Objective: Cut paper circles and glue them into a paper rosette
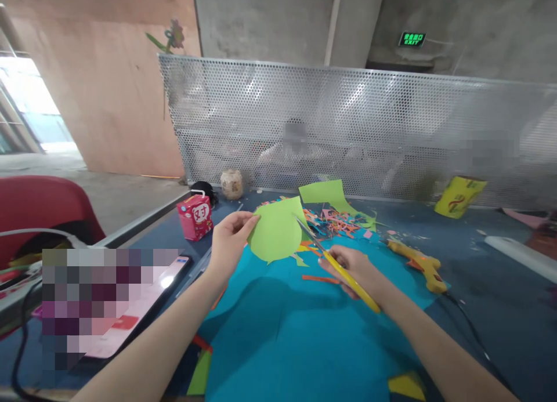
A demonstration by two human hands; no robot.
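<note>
My left hand (pixel 230 239) pinches the left edge of a light green paper piece (pixel 277 231), holding it up above a large blue sheet (pixel 296 326) on the table. My right hand (pixel 354 268) grips yellow-handled scissors (pixel 337 265); their blades point up and left and meet the green paper's right edge. Small green offcuts lie on the blue sheet just below the paper.
A pile of coloured paper scraps (pixel 335 222) and another green sheet (pixel 324 191) lie behind. A yellow glue gun (pixel 420 265) with a cord lies right. A red carton (pixel 195 216), a small jar (pixel 231 183), a yellow cup (pixel 460 196) and a perforated metal screen (pixel 369 129) stand beyond.
</note>
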